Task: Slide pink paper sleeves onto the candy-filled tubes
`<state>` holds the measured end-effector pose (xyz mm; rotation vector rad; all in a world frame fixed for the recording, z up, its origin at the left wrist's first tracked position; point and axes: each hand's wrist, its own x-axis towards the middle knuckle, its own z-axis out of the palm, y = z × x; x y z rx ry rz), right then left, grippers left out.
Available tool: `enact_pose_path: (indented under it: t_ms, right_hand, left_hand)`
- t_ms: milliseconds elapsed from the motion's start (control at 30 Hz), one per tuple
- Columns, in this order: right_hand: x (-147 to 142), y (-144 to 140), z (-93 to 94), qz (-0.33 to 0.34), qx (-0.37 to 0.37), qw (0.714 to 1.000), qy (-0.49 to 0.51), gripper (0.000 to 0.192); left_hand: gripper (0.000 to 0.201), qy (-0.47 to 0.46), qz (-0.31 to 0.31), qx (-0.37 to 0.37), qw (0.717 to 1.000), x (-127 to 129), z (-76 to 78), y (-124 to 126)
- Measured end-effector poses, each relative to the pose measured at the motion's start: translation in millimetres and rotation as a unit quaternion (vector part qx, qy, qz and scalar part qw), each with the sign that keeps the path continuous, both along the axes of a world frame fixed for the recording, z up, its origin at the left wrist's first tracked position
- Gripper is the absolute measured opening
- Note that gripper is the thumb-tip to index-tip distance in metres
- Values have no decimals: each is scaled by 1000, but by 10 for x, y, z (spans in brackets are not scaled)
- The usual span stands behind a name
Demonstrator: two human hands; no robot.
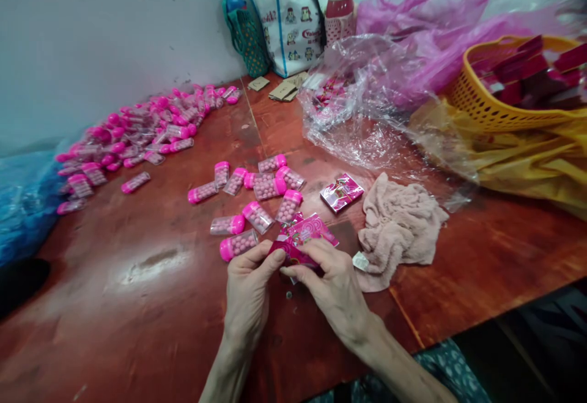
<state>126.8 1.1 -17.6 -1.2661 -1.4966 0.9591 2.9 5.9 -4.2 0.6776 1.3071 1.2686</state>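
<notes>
Between my hands is a dark pink printed label (293,255), pinched at both ends. My left hand (250,287) grips its left end between thumb and fingers, and my right hand (332,287) grips the right end. Just beyond lie loose pink printed labels (316,230) on the table. Several clear bottles of pink balls with bright pink caps, such as this bottle (238,244), lie on their sides ahead and to the left of my hands. A banded stack of labels (342,193) sits further right.
A big heap of capped bottles (151,125) lies at the back left, near a blue plastic bag (27,201). A crumpled cloth (398,225) is at right. Behind it are clear plastic (367,128), a yellow basket (477,97), a white bag (293,30) and a flask (340,8).
</notes>
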Motion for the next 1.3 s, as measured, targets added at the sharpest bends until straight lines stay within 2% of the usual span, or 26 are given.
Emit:
enact_pose_path:
  t_ms: [100, 300, 567, 800, 867, 967, 1033, 1167, 1300]
  right_hand:
    - [-39, -37, -24, 6, -58, 998, 25, 20]
    - [-96, -73, -49, 22, 13, 1000, -10, 29]
    - [-92, -78, 8, 31, -9, 999, 8, 32]
    - [-131, -159, 14, 27, -122, 989, 75, 38]
    - [-92, -132, 0, 11, -137, 987, 81, 34]
    - [-4, -49, -12, -29, -136, 985, 97, 15]
    - [27, -17, -9, -42, -138, 984, 105, 12]
    - [-12, -54, 0, -22, -110, 991, 69, 36]
    - [-25, -65, 12, -46, -89, 993, 54, 42]
  left_hand:
    - [5, 2, -8, 6, 1000, -10, -3, -20]
    - [10, -21, -26, -33, 999, -33, 26, 19]
    - [15, -50, -35, -67, 996, -44, 12, 18]
    - [13, -34, -9, -72, 997, 5, -5, 4]
    - [10, -24, 2, -58, 998, -8, -9, 7]
    - [9, -13, 0, -33, 999, -28, -15, 13]
    - [10, -6, -2, -20, 1000, -25, -24, 14]
    - [13, 19, 41, -7, 999, -2, -59, 7]
    - [17, 42, 63, 6, 997, -24, -73, 12]
